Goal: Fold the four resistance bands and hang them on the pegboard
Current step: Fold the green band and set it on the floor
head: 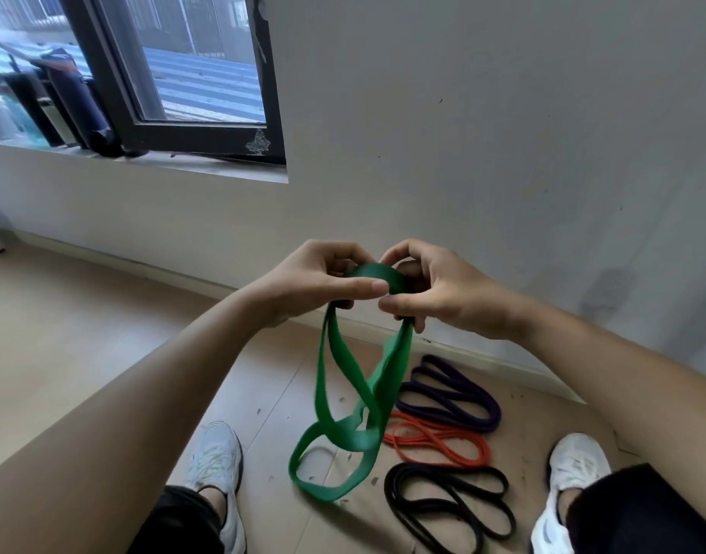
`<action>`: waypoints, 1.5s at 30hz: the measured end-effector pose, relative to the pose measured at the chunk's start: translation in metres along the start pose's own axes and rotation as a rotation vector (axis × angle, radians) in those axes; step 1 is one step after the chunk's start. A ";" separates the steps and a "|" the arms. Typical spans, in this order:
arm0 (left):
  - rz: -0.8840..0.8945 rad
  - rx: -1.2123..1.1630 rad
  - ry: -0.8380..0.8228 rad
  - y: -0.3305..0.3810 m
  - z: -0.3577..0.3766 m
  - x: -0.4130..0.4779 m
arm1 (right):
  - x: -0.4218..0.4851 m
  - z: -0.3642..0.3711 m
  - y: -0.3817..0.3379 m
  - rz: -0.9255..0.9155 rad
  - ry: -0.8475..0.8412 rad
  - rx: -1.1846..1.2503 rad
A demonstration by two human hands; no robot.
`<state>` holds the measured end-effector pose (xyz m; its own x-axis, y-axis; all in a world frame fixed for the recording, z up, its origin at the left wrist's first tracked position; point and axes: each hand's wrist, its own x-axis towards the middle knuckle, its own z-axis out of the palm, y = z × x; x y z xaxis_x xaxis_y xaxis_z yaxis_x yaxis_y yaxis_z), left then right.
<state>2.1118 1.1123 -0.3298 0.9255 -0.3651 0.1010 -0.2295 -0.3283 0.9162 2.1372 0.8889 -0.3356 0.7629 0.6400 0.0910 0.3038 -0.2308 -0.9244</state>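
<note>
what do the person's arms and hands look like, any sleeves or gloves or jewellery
Both forearms are bare with no sleeves in view. The left hand and right hand wear no gloves, and no rings, watch or bracelets show on the sides visible.

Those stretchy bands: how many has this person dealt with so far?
None is hung yet, and no pegboard is in view. Both hands, left hand and right hand, hold the top of the green band, its loops dangling. The purple band, orange band and black band lie coiled on the floor, waiting.
</note>
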 end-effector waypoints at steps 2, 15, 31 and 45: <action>-0.004 0.081 0.004 0.003 0.005 0.002 | 0.000 0.003 0.001 0.007 -0.041 -0.025; 0.165 -0.106 0.329 0.011 -0.003 0.002 | 0.010 0.029 0.040 0.232 -0.155 -0.023; -0.023 -0.189 0.407 -0.033 -0.056 -0.013 | 0.014 -0.006 -0.001 -0.042 0.288 0.443; 0.057 -0.109 0.069 0.006 0.013 0.012 | -0.004 -0.014 -0.015 -0.164 0.189 -0.170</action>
<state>2.1180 1.0949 -0.3279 0.9312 -0.3188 0.1766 -0.2514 -0.2111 0.9446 2.1375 0.8795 -0.3167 0.7834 0.5351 0.3161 0.5111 -0.2654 -0.8175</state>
